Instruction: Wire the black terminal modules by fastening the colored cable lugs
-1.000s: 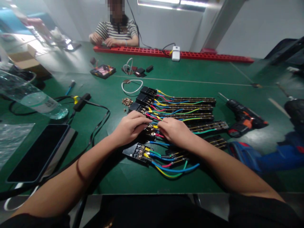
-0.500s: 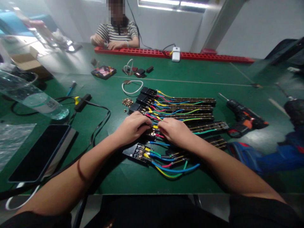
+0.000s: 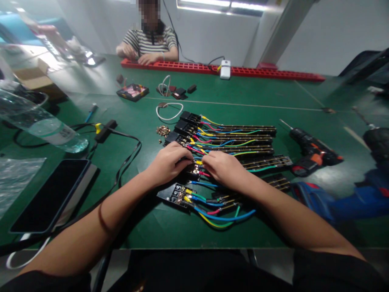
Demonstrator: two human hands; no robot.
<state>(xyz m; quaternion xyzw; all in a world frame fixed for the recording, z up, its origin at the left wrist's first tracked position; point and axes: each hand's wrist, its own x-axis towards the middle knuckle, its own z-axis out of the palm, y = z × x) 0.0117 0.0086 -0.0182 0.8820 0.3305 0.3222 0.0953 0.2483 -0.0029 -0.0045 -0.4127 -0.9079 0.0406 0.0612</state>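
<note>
Several black terminal blocks lie in a column, with coloured wires running right to black strips with brass bars [image 3: 251, 138]. My left hand [image 3: 172, 162] is closed over a middle block, its fingertips pressed together; whatever they hold is hidden. Facing it, my right hand [image 3: 225, 168] pinches a wire just behind its yellow-sleeved lug [image 3: 198, 162], beside the block's brass contacts. The nearest terminal block [image 3: 174, 196] shows its screws, with yellow, blue and red wires attached. A small pile of brass screws [image 3: 163, 131] sits beyond my left hand.
To the right lie a black-and-orange cordless drill [image 3: 314, 152] and a blue power tool [image 3: 337, 200]. On the left are a phone [image 3: 51, 194], a plastic bottle [image 3: 51, 127] and black cables [image 3: 130, 156]. Across the table, a person sits behind a red slotted rail [image 3: 182, 66].
My hands have barely moved; the left fingertips shift very slightly at the block. Across the table, the other person's hands move a little.
</note>
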